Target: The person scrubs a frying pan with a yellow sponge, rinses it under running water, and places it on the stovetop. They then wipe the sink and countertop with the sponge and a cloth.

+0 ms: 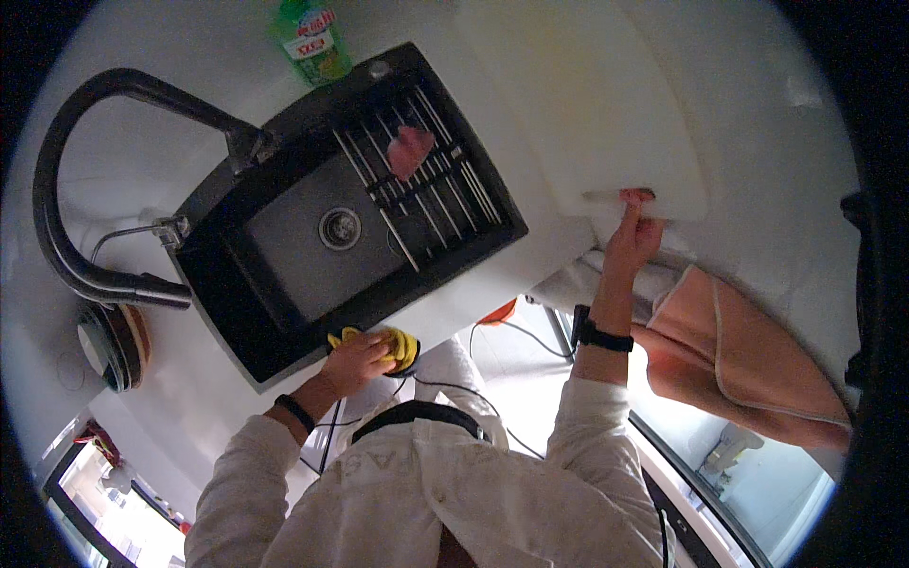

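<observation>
My left hand (358,362) grips a bunched yellow cloth (406,350) with a dark edge at the front rim of the black sink (298,241). Over to the right, my right hand (637,231) has its fingers in the handle slot of a large white board (611,121), likely a cutting board. The board lies against the pale countertop, and its far end fades toward the top of the view. A metal-rod rack (444,195) spans the right part of the sink, with a pink cloth or sponge (410,151) resting on it.
A black gooseneck faucet (53,184) arches at the left of the sink. Behind the sink stands a green bottle (312,46). Round dishes or lids (113,344) lean at the left. A salmon-coloured towel (738,355) hangs at the right; a cable (490,405) runs below.
</observation>
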Motion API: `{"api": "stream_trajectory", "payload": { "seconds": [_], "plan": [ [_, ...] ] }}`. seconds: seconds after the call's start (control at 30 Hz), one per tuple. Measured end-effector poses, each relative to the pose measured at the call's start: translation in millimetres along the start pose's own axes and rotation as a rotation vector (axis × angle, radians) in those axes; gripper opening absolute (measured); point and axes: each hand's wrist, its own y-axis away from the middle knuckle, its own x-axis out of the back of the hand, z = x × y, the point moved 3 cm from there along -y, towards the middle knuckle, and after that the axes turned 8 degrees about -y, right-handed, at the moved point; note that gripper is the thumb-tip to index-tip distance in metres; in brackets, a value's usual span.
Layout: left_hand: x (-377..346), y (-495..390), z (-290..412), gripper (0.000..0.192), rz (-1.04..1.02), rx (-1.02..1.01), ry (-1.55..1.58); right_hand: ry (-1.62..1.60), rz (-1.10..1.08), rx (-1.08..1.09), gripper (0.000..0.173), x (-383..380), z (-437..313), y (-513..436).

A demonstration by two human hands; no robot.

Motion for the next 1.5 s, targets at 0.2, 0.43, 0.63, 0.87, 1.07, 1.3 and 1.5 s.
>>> {"api": "stream_trajectory", "payload": {
  "seconds": [0.2, 0.43, 0.63, 0.87, 1.07, 1.3, 1.5],
  "plan": [
    [-4, 1, 3, 0.018, 0.108, -0.017, 0.009, 0.06, -0.037, 0.038, 0.014, 1, -7, -9],
    [-7, 5, 0, 0.023, 0.046, -0.022, -0.013, -0.063, 0.167, 0.004, 0.019, -9, -4, -10],
    [-10, 10, 4, 0.024, 0.05, 0.019, -0.026, -0.069, 0.081, 0.005, 0.034, 18, 18, -10],
    [-17, 65, 1, 0.022, 0.061, 0.109, -0.137, 0.009, 0.1, 0.093, 0.043, 19, 9, -7],
    [13, 95, -25, 0.035, 0.149, 0.714, 0.28, 0.219, 0.325, -0.063, 0.035, 24, 3, 65],
    [90, -86, -31, 0.045, 0.641, 0.686, 1.091, -0.453, -0.797, -0.576, 0.077, -145, -28, 183],
    [245, -205, -98, 0.051, 0.753, 0.584, 0.707, -1.01, -0.37, -1.252, 0.048, -185, -27, 89]
  ]
}}
